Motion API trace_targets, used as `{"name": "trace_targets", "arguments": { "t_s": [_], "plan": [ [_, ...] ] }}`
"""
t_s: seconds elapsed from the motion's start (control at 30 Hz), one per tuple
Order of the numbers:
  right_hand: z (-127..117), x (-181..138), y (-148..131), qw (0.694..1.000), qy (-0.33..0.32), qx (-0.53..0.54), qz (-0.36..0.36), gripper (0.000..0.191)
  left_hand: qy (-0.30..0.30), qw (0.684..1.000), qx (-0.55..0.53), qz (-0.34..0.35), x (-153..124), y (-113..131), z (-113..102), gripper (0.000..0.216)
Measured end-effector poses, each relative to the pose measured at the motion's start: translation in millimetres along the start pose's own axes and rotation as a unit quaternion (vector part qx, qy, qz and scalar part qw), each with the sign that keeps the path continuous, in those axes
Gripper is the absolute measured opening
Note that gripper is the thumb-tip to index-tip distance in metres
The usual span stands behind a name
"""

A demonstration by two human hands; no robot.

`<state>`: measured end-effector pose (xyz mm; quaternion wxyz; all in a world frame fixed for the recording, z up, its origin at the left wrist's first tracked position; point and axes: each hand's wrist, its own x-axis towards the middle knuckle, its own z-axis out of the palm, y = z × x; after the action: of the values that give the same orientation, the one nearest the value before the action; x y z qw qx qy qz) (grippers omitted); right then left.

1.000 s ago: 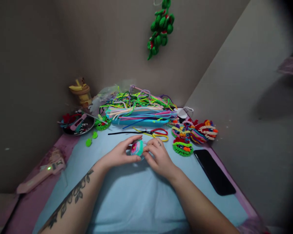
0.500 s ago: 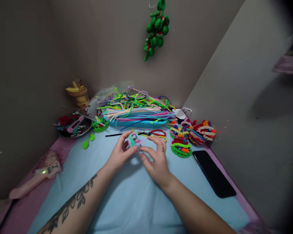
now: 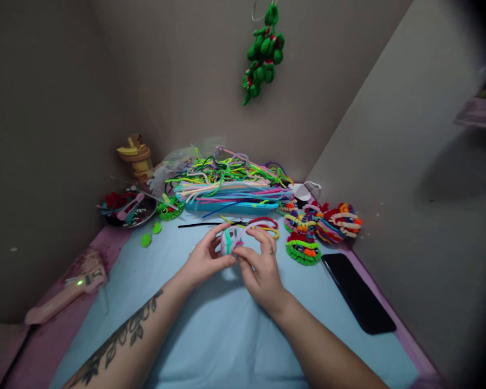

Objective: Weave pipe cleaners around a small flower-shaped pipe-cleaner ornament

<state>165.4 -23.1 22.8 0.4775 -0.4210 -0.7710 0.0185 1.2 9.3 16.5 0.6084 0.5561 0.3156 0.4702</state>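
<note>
My left hand [image 3: 204, 260] is closed around a small rounded piece wrapped in pastel pipe cleaners [image 3: 228, 241], mint, pink and pale blue, held above the blue cloth. A loose pale pink pipe cleaner [image 3: 243, 229] curves from this piece toward my right hand [image 3: 263, 266]. The fingers of that hand are bent, thumb and fingertips pinched together at the piece's right side on the pink strand. Just behind my hands lie scissors with red and yellow handles [image 3: 267, 220] and a black pipe cleaner [image 3: 194, 225].
A blue tray [image 3: 230, 206] heaped with colourful pipe cleaners stands at the back. Finished pipe-cleaner pieces [image 3: 303, 251] and a black phone [image 3: 358, 294] lie right. At left are a pink glue gun [image 3: 60, 300], a metal dish [image 3: 148, 216] and green discs [image 3: 146, 240].
My right thumb and fingers have closed in on the wrapped piece, and the pink strand now arches up toward my right fingers. The whole view has shifted slightly.
</note>
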Motion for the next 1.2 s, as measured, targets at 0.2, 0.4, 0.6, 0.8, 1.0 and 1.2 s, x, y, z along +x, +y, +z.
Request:
{"name": "trace_targets", "arguments": {
  "t_s": [0.2, 0.4, 0.6, 0.8, 1.0, 1.2],
  "plan": [
    [0.2, 0.5, 0.5, 1.0, -0.001, 0.003, -0.003, 0.02, -0.005, 0.998, 0.063, 0.012, -1.7, -1.1, -0.1, 0.082],
    [1.5, -1.7, 0.0, 1.0, -0.014, 0.007, 0.002, 0.019, -0.012, 0.993, 0.114, 0.011, -1.9, 0.2, -2.8, 0.076],
    [-8.9, 1.3, 10.6, 0.998, 0.025, 0.064, 0.014, 0.023, -0.032, 0.998, 0.019, -0.047, -2.0, 9.0, -6.8, 0.067],
    [-16.9, 5.6, 41.4, 0.984, 0.078, 0.029, 0.16, 0.033, -0.039, 0.991, -0.056, -0.114, -3.9, 19.3, -21.8, 0.064],
    [-18.9, 8.2, 53.5, 0.973, 0.014, 0.036, 0.226, 0.025, -0.078, 0.985, -0.087, -0.126, -4.9, 22.8, -26.2, 0.065],
    [-23.1, 10.8, 49.1, 0.96, -0.012, 0.143, 0.239, 0.015, -0.14, 0.979, -0.031, -0.143, -4.7, 22.6, -23.5, 0.066]
  ]
}}
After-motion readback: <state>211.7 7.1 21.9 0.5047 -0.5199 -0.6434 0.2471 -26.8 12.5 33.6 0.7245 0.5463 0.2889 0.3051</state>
